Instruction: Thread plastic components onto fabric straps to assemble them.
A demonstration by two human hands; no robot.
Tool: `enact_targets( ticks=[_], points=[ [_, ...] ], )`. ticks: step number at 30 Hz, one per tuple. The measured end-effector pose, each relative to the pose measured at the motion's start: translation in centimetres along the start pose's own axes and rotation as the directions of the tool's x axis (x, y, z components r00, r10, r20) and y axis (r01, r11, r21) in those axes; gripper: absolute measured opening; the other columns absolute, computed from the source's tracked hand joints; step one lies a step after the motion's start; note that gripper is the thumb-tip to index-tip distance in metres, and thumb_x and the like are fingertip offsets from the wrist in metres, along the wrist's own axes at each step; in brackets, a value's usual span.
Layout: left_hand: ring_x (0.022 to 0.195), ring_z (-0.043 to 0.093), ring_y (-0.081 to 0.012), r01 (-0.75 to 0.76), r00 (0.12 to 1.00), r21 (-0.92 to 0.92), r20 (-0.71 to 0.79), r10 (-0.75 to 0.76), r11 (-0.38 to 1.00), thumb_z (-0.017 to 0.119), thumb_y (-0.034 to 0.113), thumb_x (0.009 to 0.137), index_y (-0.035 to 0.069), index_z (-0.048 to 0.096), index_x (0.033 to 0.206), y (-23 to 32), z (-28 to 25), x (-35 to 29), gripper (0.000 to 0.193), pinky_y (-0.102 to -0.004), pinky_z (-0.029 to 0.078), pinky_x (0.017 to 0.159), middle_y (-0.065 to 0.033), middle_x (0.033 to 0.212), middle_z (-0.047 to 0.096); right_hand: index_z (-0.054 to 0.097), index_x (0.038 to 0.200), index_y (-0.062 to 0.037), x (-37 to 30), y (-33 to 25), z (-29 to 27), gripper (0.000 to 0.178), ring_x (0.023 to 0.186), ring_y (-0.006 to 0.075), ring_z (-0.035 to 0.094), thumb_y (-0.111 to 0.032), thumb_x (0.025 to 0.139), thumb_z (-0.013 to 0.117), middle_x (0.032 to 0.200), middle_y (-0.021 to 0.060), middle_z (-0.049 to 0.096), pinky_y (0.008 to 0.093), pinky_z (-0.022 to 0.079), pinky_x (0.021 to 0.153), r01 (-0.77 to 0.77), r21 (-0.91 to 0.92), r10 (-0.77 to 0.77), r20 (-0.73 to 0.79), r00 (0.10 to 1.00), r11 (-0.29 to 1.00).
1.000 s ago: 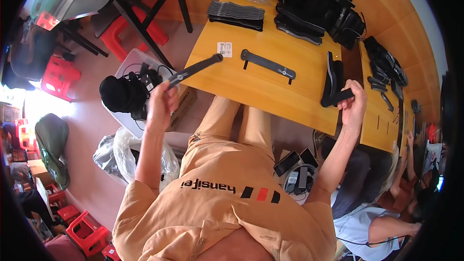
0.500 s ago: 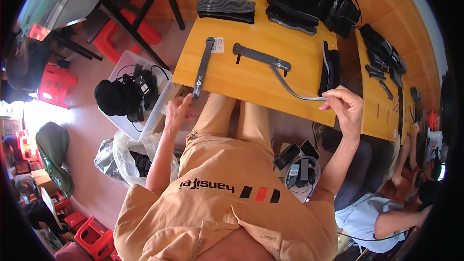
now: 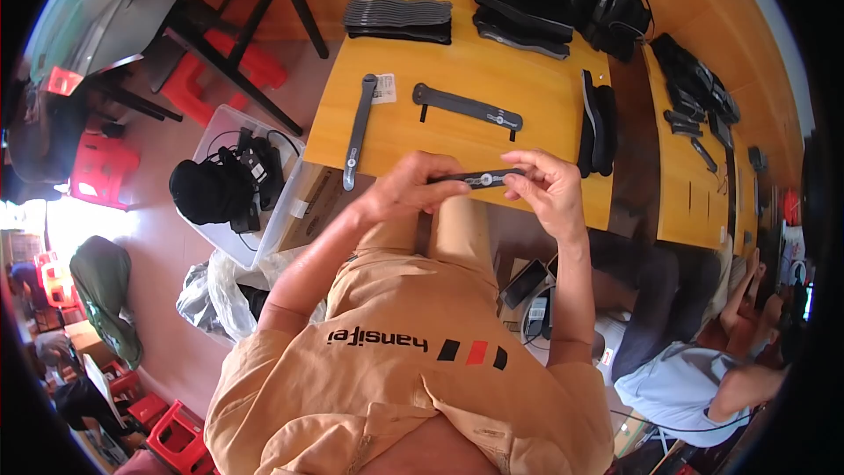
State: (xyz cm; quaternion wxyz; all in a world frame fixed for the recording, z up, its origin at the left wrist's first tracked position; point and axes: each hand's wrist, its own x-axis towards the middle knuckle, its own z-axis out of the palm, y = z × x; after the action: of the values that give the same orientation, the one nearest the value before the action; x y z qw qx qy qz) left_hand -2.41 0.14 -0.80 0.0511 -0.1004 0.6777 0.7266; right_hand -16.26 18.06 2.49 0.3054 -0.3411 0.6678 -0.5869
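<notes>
Over the table's front edge, a dark grey strap (image 3: 489,180) with a pale printed mark is stretched between my two hands. My left hand (image 3: 415,186) is closed round one end, thumb along it. With thumb and fingertips, my right hand (image 3: 547,193) pinches the other end. Just beyond them a second grey strap (image 3: 466,107) lies flat, two short black tabs sticking out from its near side. A third strap (image 3: 359,132) with a rounded end rests lengthwise at the table's left, overlapping a small white label (image 3: 384,88).
Stacked grey straps (image 3: 397,13) and folded black bands (image 3: 523,26) sit at the back of the yellow table (image 3: 527,79). Black padded strips (image 3: 598,123) lie at its right. A clear bin (image 3: 255,242) with black gear stands left; another person's sleeve (image 3: 677,391) is at right.
Both hands have come together in front of me. My left hand, empty before, now grips the strap. My right hand moved left with it, and the strap has lifted off the table.
</notes>
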Motion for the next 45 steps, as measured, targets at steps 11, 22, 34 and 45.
enact_targets(
  ticks=[11, 22, 34, 45],
  points=[
    [0.058, 0.052, -0.0086, 0.079, 0.956, 0.175, -0.294, -0.024, 0.982, 0.061, 0.015, 0.085, -0.004, 0.062, 0.081, -4.2, -7.2, 4.2, 0.019, -0.0236, 0.044, 0.053, -0.0035, 0.064, 0.057, 0.064, 0.086, 0.0014, 3.4, 9.0, -2.6, 0.011, 0.053, 0.0074, 0.056, -0.005, 0.079, 0.068, 0.069, 0.0035, 0.062, 0.0182, 0.041, 0.045, -0.235, 0.150, 0.273, -0.327, 0.905, 0.960],
    [0.060, 0.058, -0.0193, 0.116, 0.751, 0.393, -0.636, 0.179, 0.912, 0.063, 0.014, 0.081, -0.004, 0.062, 0.085, -6.3, -7.0, 8.6, 0.018, -0.0317, 0.045, 0.058, -0.0128, 0.068, 0.060, 0.063, 0.083, 0.0019, 7.3, 13.3, -2.4, 0.009, 0.060, 0.0047, 0.052, -0.001, 0.077, 0.069, 0.069, 0.0008, 0.059, 0.0179, 0.042, 0.048, -0.068, 0.151, 0.133, -0.474, 0.871, 0.986],
    [0.065, 0.061, -0.0256, 0.104, 0.684, 0.449, -0.680, 0.264, 0.887, 0.066, 0.014, 0.077, -0.002, 0.062, 0.085, -7.4, -6.9, 9.8, 0.018, -0.0339, 0.047, 0.062, -0.0130, 0.076, 0.062, 0.064, 0.084, -0.0005, 7.8, 13.9, -2.7, 0.008, 0.057, 0.0029, 0.048, -0.001, 0.077, 0.069, 0.068, -0.0017, 0.057, 0.0163, 0.040, 0.050, -0.106, 0.049, 0.116, -0.532, 0.839, 0.993],
    [0.061, 0.060, -0.0213, 0.168, 0.666, 0.417, -0.716, 0.209, 0.893, 0.067, 0.014, 0.078, 0.000, 0.062, 0.086, -7.4, -6.8, 10.0, 0.018, -0.0320, 0.048, 0.061, -0.0107, 0.068, 0.063, 0.063, 0.080, 0.0009, 7.9, 14.0, -2.6, 0.009, 0.053, 0.0046, 0.049, -0.002, 0.076, 0.070, 0.066, -0.0003, 0.057, 0.0172, 0.041, 0.048, -0.106, 0.104, 0.146, -0.556, 0.818, 0.989]
  ],
)
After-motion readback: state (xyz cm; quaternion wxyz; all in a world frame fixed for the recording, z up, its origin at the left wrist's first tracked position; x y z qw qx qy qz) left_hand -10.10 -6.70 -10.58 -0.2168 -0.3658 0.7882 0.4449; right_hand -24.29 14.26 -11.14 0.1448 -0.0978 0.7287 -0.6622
